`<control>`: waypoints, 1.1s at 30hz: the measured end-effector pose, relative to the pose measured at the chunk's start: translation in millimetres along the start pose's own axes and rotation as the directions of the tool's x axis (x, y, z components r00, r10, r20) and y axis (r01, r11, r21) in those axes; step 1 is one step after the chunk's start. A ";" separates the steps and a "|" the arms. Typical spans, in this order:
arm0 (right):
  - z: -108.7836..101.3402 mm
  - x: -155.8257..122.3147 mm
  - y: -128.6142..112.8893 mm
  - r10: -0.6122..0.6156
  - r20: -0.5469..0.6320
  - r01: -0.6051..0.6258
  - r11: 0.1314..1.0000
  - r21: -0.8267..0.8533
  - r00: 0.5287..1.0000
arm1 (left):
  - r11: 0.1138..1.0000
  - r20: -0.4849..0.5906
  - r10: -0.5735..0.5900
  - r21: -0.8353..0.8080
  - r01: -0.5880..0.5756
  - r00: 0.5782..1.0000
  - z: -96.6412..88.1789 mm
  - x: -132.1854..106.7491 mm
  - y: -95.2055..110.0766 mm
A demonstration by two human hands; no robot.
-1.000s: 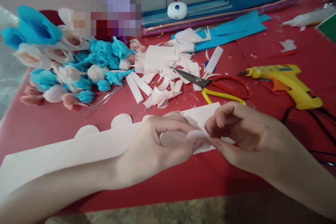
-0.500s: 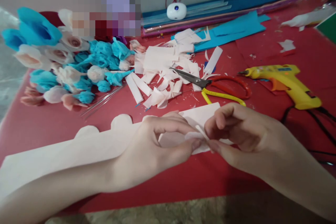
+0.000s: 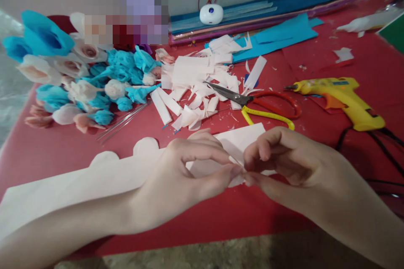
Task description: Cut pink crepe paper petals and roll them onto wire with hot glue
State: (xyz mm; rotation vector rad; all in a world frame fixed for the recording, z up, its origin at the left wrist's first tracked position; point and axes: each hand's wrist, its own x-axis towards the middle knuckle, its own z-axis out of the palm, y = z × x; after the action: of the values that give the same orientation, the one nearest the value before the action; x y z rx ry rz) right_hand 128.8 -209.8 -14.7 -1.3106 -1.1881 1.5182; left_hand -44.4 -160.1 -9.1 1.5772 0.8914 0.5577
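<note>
Between my fingertips is a small pale paper petal (image 3: 236,180), largely covered by the fingers. My left hand (image 3: 192,176) pinches it from the left with thumb and forefinger. From the right, my right hand (image 3: 290,168) grips its edge, thumb against curled fingers. Below and behind the hands lies a long pale paper strip (image 3: 72,176) along the front of the table. Two rounded paper pieces, one of them a pale disc (image 3: 145,147), rest at its upper edge. Scissors (image 3: 240,98) with red and yellow handles lie just beyond my hands.
Pale paper scraps (image 3: 192,71) are heaped mid-table. Blue, white and pink paper flowers (image 3: 120,67) crowd the left. A yellow glue gun (image 3: 341,96) with a black cord lies right. Blue paper (image 3: 277,38) and a white device (image 3: 211,14) are at the back of the red table (image 3: 202,222).
Both hands have shifted slightly left, and the fingertips have drawn closer together. Less of the petal shows between them now. The things on the table have stayed put.
</note>
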 end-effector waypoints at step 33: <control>-2.7 1.1 -1.9 0.088 -0.028 -0.081 0.977 0.199 0.996 | 0.993 0.032 -0.003 -0.120 0.007 0.999 1.9 -3.6 -2.8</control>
State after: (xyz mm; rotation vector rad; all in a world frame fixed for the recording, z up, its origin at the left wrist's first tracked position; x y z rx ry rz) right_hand 131.3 -207.9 -13.3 -1.2631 -0.9423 1.6210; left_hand -45.7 -164.0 -11.7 1.4705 0.8225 0.5706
